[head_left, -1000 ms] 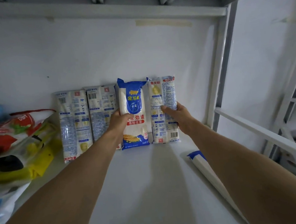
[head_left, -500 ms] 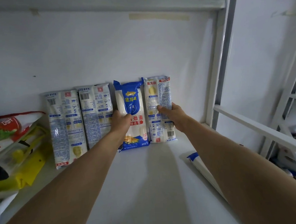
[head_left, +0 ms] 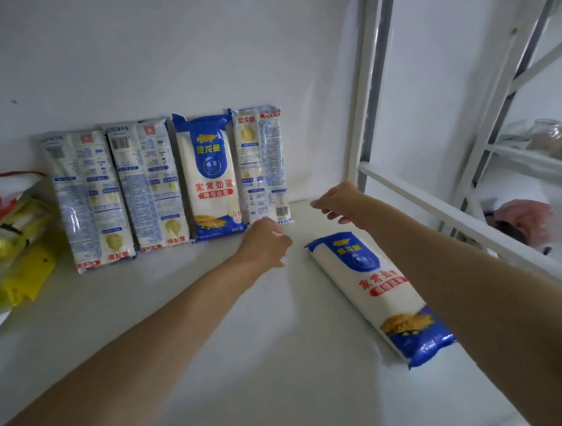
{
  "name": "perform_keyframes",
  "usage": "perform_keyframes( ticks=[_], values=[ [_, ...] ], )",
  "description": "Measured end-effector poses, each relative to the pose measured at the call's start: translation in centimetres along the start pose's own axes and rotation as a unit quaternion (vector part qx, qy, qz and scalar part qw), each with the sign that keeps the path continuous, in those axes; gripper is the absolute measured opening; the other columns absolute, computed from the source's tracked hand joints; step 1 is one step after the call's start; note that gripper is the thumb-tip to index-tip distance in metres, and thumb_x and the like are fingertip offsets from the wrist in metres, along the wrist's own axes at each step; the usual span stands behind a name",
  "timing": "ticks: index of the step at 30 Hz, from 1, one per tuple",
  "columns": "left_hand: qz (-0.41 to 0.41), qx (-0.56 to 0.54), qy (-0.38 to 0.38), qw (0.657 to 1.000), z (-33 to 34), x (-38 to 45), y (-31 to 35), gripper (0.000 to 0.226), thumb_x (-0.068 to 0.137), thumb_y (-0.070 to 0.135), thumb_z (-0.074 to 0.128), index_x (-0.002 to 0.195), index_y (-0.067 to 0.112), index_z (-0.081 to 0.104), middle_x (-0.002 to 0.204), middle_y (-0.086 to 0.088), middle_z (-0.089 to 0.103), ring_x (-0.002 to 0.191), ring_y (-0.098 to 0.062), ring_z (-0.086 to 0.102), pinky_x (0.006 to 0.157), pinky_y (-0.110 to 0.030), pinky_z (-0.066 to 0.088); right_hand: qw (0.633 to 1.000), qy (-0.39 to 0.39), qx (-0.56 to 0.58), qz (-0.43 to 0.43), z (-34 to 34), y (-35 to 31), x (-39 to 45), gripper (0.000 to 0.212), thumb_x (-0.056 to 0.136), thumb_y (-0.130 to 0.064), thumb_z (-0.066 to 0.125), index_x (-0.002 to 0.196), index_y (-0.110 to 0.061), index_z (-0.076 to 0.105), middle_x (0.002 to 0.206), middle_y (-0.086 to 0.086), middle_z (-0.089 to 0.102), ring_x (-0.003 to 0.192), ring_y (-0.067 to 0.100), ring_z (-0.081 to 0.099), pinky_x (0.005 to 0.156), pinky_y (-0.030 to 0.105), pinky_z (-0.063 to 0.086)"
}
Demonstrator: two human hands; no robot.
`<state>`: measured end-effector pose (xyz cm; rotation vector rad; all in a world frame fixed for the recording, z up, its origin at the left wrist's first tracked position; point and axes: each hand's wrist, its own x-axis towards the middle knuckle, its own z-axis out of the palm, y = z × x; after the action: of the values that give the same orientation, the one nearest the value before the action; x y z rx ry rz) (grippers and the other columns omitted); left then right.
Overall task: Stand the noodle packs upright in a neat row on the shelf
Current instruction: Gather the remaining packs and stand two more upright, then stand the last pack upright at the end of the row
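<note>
Noodle packs, five in all: four standing upright in a row against the back wall, namely the first pack (head_left: pixel 86 198), second pack (head_left: pixel 148 184), third pack (head_left: pixel 210 176) with its blue front facing out, and fourth pack (head_left: pixel 263 163); one lying pack (head_left: pixel 376 292) flat on the shelf (head_left: pixel 215 348). Hands, two: left hand (head_left: pixel 265 241), right hand (head_left: pixel 338 201), both empty with fingers loose. Bags (head_left: pixel 7 229) heaped at the left: count unclear. Glass jars (head_left: pixel 546 132) on the neighbouring rack: at least two, blurred.

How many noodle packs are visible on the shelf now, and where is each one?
5. Four stand against the back wall: far-left pack, second pack, blue-front pack, rightmost pack. One lying pack rests flat beside the right arm. None seems hidden.
</note>
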<state>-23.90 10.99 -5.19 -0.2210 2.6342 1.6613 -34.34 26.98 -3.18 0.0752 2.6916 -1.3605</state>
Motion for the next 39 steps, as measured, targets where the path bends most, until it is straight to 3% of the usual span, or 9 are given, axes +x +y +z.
perform_keyframes(
  ticks=[2,5,12,19,24,30,34,37,39],
  values=[
    [-0.092,-0.043,-0.095,0.99,1.8,-2.3,1.1,0.019,0.093,0.007,0.054,0.109,-0.001,0.056,0.09,-0.015,0.057,0.073,-0.023,0.062,0.079,-0.039,0.058,0.998,-0.02,-0.052,0.014,-1.7,1.5,-1.6,0.038,0.088,-0.023,0.07,0.11,0.007,0.063,0.088,0.01,0.063,0.075,0.02,0.058,0.06,0.025,0.047],
    [-0.123,-0.039,-0.122,0.984,3.8,-4.1,2.1,0.035,0.093,0.009,0.056,0.124,-0.007,0.05,0.09,-0.019,0.059,0.063,-0.023,0.063,0.064,-0.033,0.059,0.991,-0.043,-0.122,0.038,-4.2,3.6,-3.8,0.049,0.086,-0.036,0.069,0.112,0.004,0.061,0.09,0.009,0.065,0.082,0.022,0.062,0.063,0.028,0.052],
    [-0.211,-0.08,-0.134,0.965,6.8,-8.2,5.7,0.023,0.098,0.009,0.051,0.119,0.004,0.045,0.104,-0.022,0.065,0.111,-0.036,0.066,0.073,-0.037,0.054,0.965,-0.138,-0.173,0.143,-6.4,5.5,-9.2,0.057,0.087,-0.055,0.061,0.111,-0.003,0.057,0.091,0.011,0.065,0.077,0.021,0.064,0.07,0.032,0.056],
    [-0.255,-0.113,-0.094,0.956,9.3,-8.5,6.0,0.012,0.098,0.012,0.051,0.099,0.0,0.048,0.109,-0.022,0.069,0.108,-0.036,0.067,0.084,-0.047,0.056,0.958,-0.158,-0.174,0.163,-6.7,6.1,-11.3,0.063,0.085,-0.061,0.058,0.113,-0.005,0.054,0.088,0.01,0.061,0.093,0.025,0.065,0.092,0.037,0.054],
    [-0.23,-0.145,-0.064,0.96,10.7,-7.8,4.8,0.013,0.09,0.007,0.062,0.097,0.001,0.051,0.102,-0.021,0.07,0.095,-0.034,0.07,0.087,-0.052,0.055,0.955,-0.186,-0.155,0.174,-6.4,6.5,-11.2,0.072,0.082,-0.055,0.066,0.13,-0.004,0.051,0.123,0.015,0.064,0.114,0.028,0.063,0.101,0.041,0.05],
    [-0.164,-0.071,0.029,0.983,10.5,-7.2,4.4,0.038,0.087,0.025,0.068,0.117,0.007,0.055,0.099,-0.013,0.062,0.073,-0.022,0.061,0.061,-0.03,0.049,0.963,-0.198,-0.01,0.181,-6.2,7.6,-11.3,0.04,0.083,-0.034,0.075,0.101,-0.005,0.054,0.084,0.01,0.06,0.07,0.019,0.058,0.078,0.029,0.053],
    [-0.15,-0.052,0.076,0.984,9.5,-5.7,3.8,0.05,0.084,0.032,0.069,0.124,0.006,0.055,0.118,-0.015,0.066,0.102,-0.031,0.065,0.079,-0.034,0.051,0.979,-0.145,0.042,0.135,-4.6,7.6,-10.2,0.043,0.08,-0.034,0.077,0.105,-0.007,0.053,0.083,0.006,0.057,0.07,0.016,0.054,0.079,0.033,0.053],
    [-0.129,-0.059,0.109,0.984,8.7,-4.2,4.1,0.05,0.081,0.036,0.071,0.122,0.01,0.059,0.117,-0.014,0.069,0.102,-0.032,0.067,0.091,-0.041,0.054,0.99,-0.094,0.065,0.087,-3.8,6.7,-8.7,0.045,0.079,-0.037,0.077,0.106,-0.007,0.057,0.083,0.006,0.059,0.07,0.017,0.054,0.083,0.038,0.053],
    [-0.102,-0.072,0.124,0.984,8.2,-2.6,4.5,0.045,0.081,0.035,0.071,0.118,0.011,0.062,0.115,-0.013,0.07,0.101,-0.032,0.068,0.092,-0.045,0.055,0.99,-0.068,0.112,0.061,-3.5,5.8,-7.8,0.042,0.081,-0.035,0.075,0.111,-0.009,0.06,0.1,0.008,0.066,0.085,0.021,0.063,0.086,0.038,0.056]
  ],
)
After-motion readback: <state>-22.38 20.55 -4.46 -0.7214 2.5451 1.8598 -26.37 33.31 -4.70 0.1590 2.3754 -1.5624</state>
